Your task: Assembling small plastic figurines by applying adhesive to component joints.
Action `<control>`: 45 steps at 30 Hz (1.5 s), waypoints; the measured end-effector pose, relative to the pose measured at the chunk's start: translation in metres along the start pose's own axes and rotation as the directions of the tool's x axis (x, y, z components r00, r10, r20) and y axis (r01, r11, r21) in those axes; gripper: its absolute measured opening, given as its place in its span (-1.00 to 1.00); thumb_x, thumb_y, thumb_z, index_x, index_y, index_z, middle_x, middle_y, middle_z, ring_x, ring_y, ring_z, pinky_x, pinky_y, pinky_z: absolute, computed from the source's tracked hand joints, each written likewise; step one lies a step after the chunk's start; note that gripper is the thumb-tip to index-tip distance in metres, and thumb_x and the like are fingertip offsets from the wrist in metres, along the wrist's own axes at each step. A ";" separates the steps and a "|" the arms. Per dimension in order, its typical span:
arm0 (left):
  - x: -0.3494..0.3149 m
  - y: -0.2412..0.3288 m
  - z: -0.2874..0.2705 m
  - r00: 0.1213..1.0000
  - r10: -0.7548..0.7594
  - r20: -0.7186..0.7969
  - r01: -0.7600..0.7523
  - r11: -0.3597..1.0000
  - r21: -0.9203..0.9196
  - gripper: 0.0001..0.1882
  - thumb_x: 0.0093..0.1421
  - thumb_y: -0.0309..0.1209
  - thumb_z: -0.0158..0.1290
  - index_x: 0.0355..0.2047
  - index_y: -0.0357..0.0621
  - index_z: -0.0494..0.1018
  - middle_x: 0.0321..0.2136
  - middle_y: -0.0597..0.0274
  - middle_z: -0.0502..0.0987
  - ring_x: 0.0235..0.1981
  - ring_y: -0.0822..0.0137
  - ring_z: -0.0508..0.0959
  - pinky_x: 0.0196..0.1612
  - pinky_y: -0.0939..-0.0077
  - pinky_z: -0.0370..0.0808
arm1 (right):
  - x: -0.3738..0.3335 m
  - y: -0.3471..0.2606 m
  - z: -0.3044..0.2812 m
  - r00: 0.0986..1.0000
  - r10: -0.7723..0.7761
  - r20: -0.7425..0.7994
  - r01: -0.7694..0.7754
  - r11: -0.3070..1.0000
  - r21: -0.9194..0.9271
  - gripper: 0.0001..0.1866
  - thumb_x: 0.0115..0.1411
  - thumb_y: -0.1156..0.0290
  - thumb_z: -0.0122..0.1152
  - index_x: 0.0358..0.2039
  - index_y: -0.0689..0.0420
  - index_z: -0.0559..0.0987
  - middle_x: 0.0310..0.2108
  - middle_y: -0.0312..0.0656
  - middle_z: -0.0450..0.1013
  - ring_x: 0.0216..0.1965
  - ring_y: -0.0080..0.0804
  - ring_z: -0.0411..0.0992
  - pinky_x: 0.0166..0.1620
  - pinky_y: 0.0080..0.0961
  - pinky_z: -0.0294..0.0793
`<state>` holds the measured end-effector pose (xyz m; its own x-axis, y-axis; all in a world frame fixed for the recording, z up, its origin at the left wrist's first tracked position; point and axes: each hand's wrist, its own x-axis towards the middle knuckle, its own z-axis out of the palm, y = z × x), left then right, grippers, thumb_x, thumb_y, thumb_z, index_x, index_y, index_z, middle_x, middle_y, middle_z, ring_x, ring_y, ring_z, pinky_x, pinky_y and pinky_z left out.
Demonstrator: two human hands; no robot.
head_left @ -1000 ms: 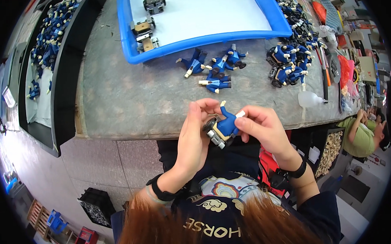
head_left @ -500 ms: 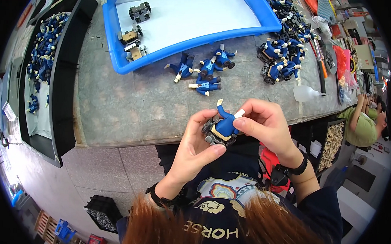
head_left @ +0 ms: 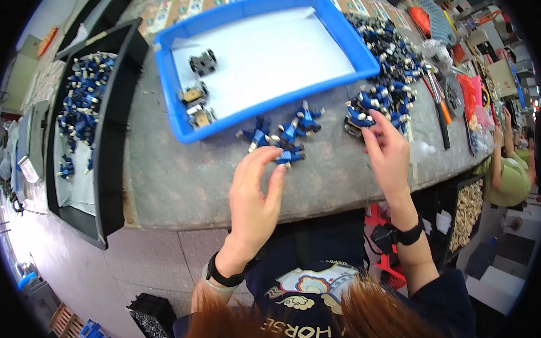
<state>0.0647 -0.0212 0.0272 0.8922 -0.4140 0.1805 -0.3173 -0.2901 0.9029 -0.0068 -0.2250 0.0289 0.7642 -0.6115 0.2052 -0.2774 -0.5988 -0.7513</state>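
My left hand [head_left: 256, 184] is over the table, its thumb and index finger around the head end of a blue-suited toy figure [head_left: 291, 157]. Several more such figures [head_left: 292, 131] lie just beyond it, in front of the blue tray. To the right, my right hand [head_left: 391, 150] has its thumb and index finger at the side of a small dark toy car [head_left: 353, 129] with a blue figure seated in it. That car rests at the near edge of a group of cars with figures [head_left: 392, 99]. My fingers partly hide it.
A blue tray [head_left: 268, 107] lined with white holds a few toy car bodies [head_left: 202, 63]. On the left stands a black bin [head_left: 118, 115] of blue figures. Dark car parts [head_left: 391, 54] heap at the tray's right. Tools [head_left: 442, 112] lie farther right; a person in green [head_left: 509, 181] sits beyond.
My hands have separated and moved forward. The right hand has taken the car with its figure from in front of me to the right-hand group. My left hand has reached a loose figure.
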 end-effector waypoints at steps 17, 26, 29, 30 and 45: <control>0.141 -0.050 -0.077 0.929 0.150 0.339 -0.366 0.517 0.774 -0.74 -0.04 -0.48 -0.03 -0.28 -0.09 0.44 -0.37 0.11 0.48 -0.25 0.18 0.44 -0.08 0.29 0.20 | -0.053 0.055 -0.055 0.810 -0.090 -0.579 0.173 0.981 0.089 -0.56 0.02 0.62 0.01 -0.04 0.25 0.21 -0.06 -0.11 0.16 -0.07 -0.39 0.17 -0.04 -0.47 0.16; 0.095 -0.004 -0.065 0.971 0.183 0.155 -0.209 0.963 0.170 -0.70 -0.06 -0.55 0.02 -0.25 -0.18 0.40 -0.37 0.13 0.45 -0.33 0.30 0.44 -0.20 0.47 0.32 | -0.033 0.110 -0.081 0.874 0.149 -0.463 -0.095 0.986 0.139 -0.40 0.04 0.52 0.07 0.08 0.16 0.06 0.05 -0.04 0.08 0.07 -0.33 0.07 0.08 -0.40 0.05; 0.049 0.013 -0.052 0.966 0.085 0.243 -0.096 0.995 0.032 -0.69 -0.09 -0.56 0.06 -0.26 -0.19 0.39 -0.40 0.14 0.43 -0.41 0.24 0.42 -0.29 0.47 0.36 | -0.025 0.125 -0.075 0.916 0.204 -0.345 -0.046 0.909 0.415 -0.40 0.04 0.52 0.07 0.07 0.19 0.06 0.04 -0.04 0.11 0.03 -0.35 0.13 0.05 -0.44 0.11; 0.033 0.012 -0.048 0.971 0.083 0.223 -0.106 0.990 0.093 -0.70 -0.10 -0.56 0.07 -0.28 -0.19 0.39 -0.42 0.15 0.43 -0.42 0.25 0.42 -0.31 0.46 0.36 | -0.023 0.126 -0.074 0.921 0.205 -0.331 -0.052 0.907 0.417 -0.40 0.04 0.52 0.07 0.07 0.19 0.06 0.04 -0.04 0.11 0.03 -0.35 0.13 0.05 -0.44 0.11; -0.052 -0.030 -0.011 0.973 -0.137 -0.188 0.175 0.963 0.203 -0.40 -0.16 -0.41 0.19 -0.10 -0.16 0.18 -0.08 0.01 0.17 -0.13 0.10 0.25 -0.10 0.31 0.22 | -0.040 0.079 -0.070 0.932 0.212 -0.295 -0.026 0.849 0.528 -0.63 0.08 0.60 -0.05 -0.07 0.33 0.24 -0.07 -0.01 0.27 -0.03 -0.32 0.25 0.05 -0.45 0.14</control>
<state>0.0313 0.0182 -0.0047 0.9716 -0.2007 0.1255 -0.2151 -0.5270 0.8222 -0.0998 -0.2839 0.0054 0.4813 -0.8493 0.2169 0.0524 -0.2192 -0.9743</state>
